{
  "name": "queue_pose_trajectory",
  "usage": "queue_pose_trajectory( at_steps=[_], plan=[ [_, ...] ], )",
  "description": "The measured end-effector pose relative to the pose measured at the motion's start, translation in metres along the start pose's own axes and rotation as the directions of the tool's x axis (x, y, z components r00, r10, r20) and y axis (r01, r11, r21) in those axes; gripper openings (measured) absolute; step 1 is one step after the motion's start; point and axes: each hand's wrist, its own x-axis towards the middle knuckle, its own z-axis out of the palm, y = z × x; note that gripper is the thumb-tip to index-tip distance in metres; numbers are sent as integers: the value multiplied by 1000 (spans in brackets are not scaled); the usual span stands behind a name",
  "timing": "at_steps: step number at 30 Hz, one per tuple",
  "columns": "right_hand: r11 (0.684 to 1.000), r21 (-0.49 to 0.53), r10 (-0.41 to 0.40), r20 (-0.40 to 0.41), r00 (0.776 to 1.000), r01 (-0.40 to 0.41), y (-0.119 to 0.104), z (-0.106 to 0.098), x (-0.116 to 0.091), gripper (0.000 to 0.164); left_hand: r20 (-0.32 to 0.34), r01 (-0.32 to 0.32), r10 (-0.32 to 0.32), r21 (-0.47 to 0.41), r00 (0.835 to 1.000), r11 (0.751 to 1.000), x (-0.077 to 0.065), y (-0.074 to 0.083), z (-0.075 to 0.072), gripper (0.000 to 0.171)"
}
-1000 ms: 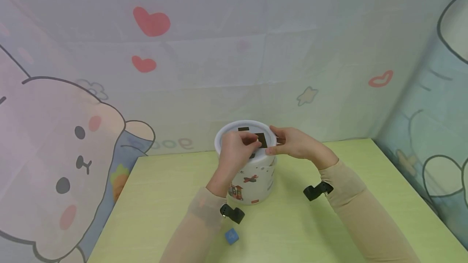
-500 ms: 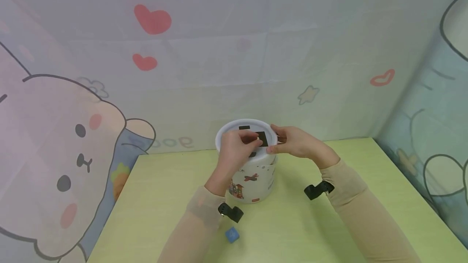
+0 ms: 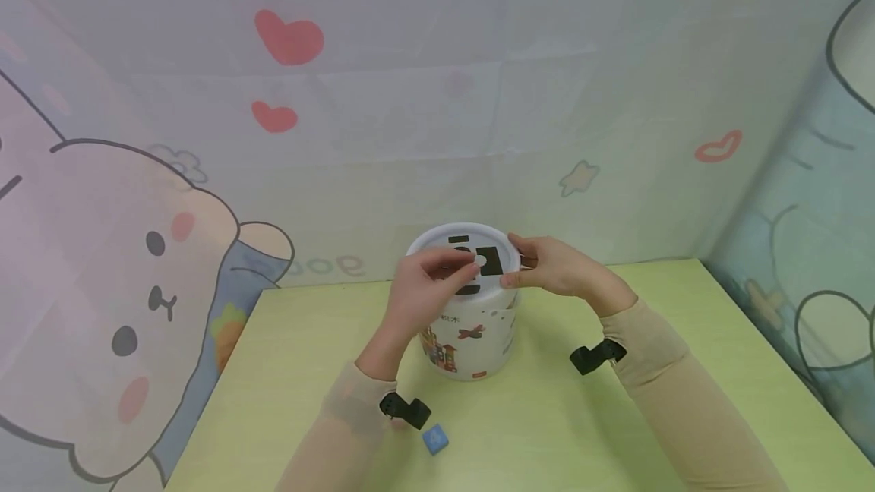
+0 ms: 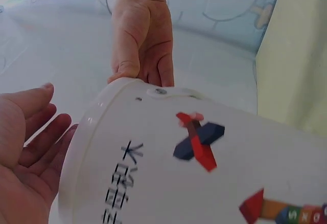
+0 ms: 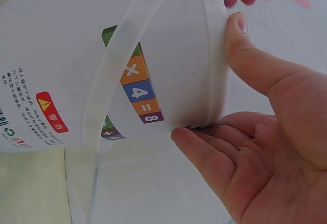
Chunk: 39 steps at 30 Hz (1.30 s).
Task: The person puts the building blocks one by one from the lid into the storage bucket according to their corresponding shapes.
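A white toy-block bucket (image 3: 472,348) with printed pictures stands upright at the back of the table. Its round lid (image 3: 437,238) has dark cut-outs and a small pale round spot. My left hand (image 3: 425,287) hovers over the lid's left part, thumb and fingertips near that spot, with nothing held between them. In the left wrist view its fingers are loosely bent beside the lid. My right hand (image 3: 554,268) grips the lid's right edge; in the right wrist view its thumb lies on the lid and its fingers are bent at the rim.
A blue block (image 3: 435,439) with a number lies on the pale green table (image 3: 560,431), close to the left wrist's black camera (image 3: 405,410). A translucent handle (image 5: 117,60) hangs along the bucket's side. A printed cloth (image 3: 437,97) hangs behind.
My left hand has drawn a little to the left, uncovering more of the lid's cut-outs and the pale spot. The right hand keeps its hold; bucket and block stay in place.
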Motion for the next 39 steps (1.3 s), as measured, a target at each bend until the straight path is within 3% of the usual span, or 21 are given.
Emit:
queue_pose_trajectory(
  at_steps=[6, 11, 15, 20, 23, 27, 30, 34, 39],
  plan=[
    [1000, 8, 13, -1, 1000, -13, -1, 0, 0, 100, -83, -56, 56, 8, 995, 998, -19, -7, -27, 21],
    [1000, 7, 25, 0, 1000, -25, -3, 1, -1, 101, -133, -71, 77, 50, 988, 996, -40, -22, -51, 18],
    [1000, 4, 21, 1, 1000, -21, 0, 2, -1, 101, -92, -26, 36, 111, 995, 994, -64, -40, -65, 16],
    [1000, -9, 24, 1, 1000, -24, 1, 1, -2, 101, 42, 69, -80, 212, 996, 975, -92, -69, -75, 17],
    [1000, -16, 22, 0, 1000, -22, -1, -1, -2, 101, 150, 119, -161, 255, 976, 960, -104, -80, -80, 21],
    [1000, -18, 17, -3, 1000, -17, -1, -1, -2, 102, 301, 137, -225, 287, 927, 948, -121, -90, -88, 29],
    [1000, -19, 23, -6, 1000, -24, -1, -1, -4, 102, 375, 138, -254, 309, 892, 941, -132, -96, -92, 37],
    [1000, -15, 26, -6, 1000, -26, -1, -3, -5, 101, 405, 146, -291, 351, 867, 925, -141, -100, -95, 41],
    [1000, -8, 26, -7, 1000, -26, -1, -4, -7, 99, 422, 146, -307, 371, 853, 917, -146, -101, -94, 37]
  ],
)
